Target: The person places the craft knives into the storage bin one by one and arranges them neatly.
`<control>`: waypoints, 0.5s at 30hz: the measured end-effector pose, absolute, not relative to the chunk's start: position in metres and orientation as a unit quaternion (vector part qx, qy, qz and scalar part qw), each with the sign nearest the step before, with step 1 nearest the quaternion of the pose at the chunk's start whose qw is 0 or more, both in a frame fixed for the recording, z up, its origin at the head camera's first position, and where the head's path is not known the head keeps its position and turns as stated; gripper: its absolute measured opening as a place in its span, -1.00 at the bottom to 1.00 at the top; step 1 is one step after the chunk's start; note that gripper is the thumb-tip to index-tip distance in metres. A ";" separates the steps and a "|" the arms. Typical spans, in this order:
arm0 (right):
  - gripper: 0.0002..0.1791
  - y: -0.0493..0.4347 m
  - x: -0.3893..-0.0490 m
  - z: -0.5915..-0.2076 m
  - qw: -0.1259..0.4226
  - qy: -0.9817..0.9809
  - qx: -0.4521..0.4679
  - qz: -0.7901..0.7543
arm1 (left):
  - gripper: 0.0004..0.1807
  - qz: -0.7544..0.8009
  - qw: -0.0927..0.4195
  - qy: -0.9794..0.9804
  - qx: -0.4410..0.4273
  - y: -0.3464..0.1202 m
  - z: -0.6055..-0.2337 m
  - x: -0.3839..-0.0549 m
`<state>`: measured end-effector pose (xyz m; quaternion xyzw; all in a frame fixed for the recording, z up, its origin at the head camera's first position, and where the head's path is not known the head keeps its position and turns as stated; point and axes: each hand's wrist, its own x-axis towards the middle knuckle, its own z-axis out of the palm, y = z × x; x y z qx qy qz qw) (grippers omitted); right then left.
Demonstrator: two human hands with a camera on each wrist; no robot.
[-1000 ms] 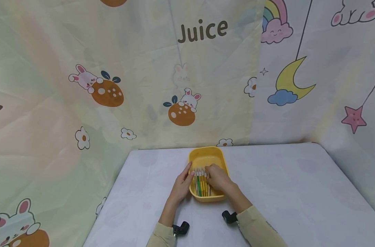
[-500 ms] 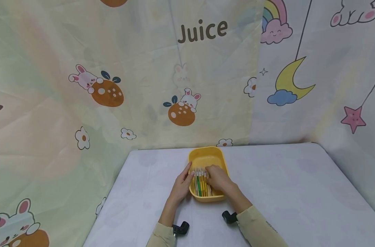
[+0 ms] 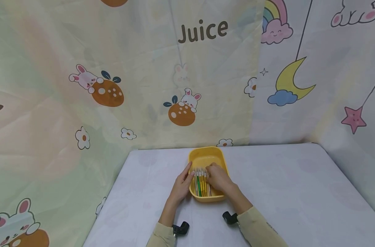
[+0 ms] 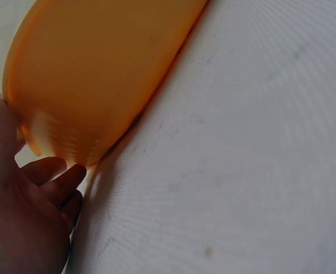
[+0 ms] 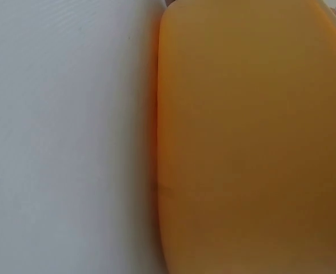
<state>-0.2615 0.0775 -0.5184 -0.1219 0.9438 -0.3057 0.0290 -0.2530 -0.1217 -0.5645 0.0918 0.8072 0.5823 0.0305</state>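
Note:
A yellow plastic bin with rounded corners sits on the table. Inside, several slim pencils, some green, some yellow and some pale, lie side by side lengthwise toward its near end. At the bin's left wall, my left hand grips the side, thumb over the rim and fingers outside. The left wrist view shows those fingertips against the bin's outer wall. My right hand reaches in over the right wall, its curled fingers holding a pencil at the right end of the row. Its fingertips are partly hidden; the right wrist view shows only the bin's outside.
A white cloth-covered table surrounds the bin on all sides. Behind it hangs a printed curtain with rabbits, flowers and a moon. Black wrist cameras sit at both cuffs.
The rightmost pencil under my right hand shifts slightly, leaning a little and then lying straighter. Both hands and the bin stay almost in place.

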 end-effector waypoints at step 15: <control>-0.60 0.097 -0.248 -0.506 -0.169 0.921 -0.099 -0.336 | -0.29 0.574 0.015 0.814 0.092 -0.121 -0.560 -0.256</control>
